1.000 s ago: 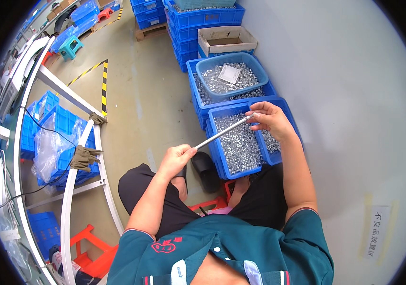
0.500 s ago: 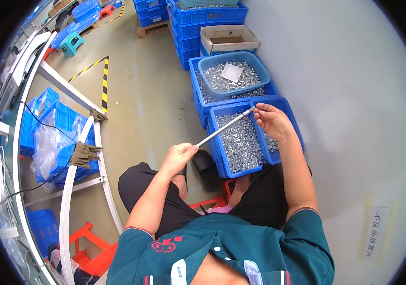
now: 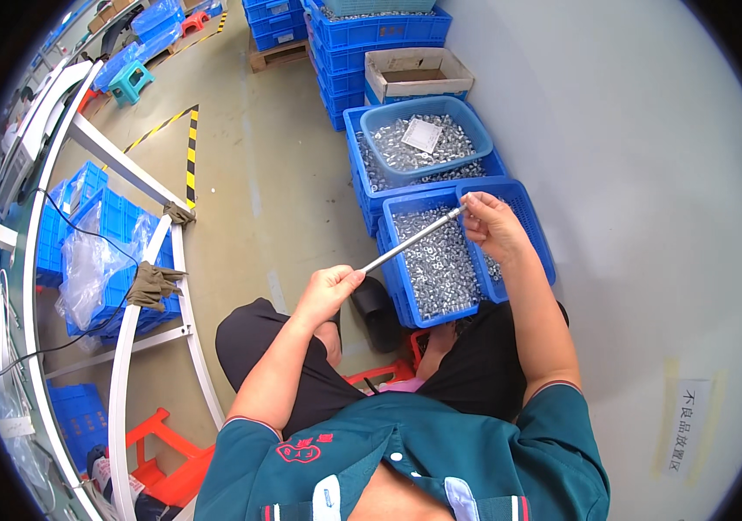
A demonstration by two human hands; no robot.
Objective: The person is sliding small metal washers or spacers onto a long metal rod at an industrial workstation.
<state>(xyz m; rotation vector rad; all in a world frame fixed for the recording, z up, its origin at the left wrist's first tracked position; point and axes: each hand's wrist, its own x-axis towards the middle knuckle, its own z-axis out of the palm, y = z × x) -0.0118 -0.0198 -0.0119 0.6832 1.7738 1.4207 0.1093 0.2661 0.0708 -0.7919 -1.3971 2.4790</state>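
My left hand (image 3: pixel 327 293) is closed round the near end of a slim silver metal rod (image 3: pixel 412 240). The rod slants up to the right over a blue crate (image 3: pixel 403 201) full of small shiny metal parts (image 3: pixel 440 273). At its far end my right hand (image 3: pixel 497 230) pinches thumb and fingers together. A small pale bit shows at those fingertips, too small to name. A blue basket (image 3: pixel 531 226) holding more metal parts lies under my right hand.
Beyond stands a light blue tub (image 3: pixel 481 139) of metal parts with a white label (image 3: pixel 423 135), then an open carton (image 3: pixel 417 87) and stacked blue crates (image 3: pixel 340 61). A white frame (image 3: pixel 123 382) rises on the left, a grey wall (image 3: pixel 631 174) on the right.
The rod's far end has dropped slightly and sits a little lower against my right fingertips. Both hands have shifted only a little.
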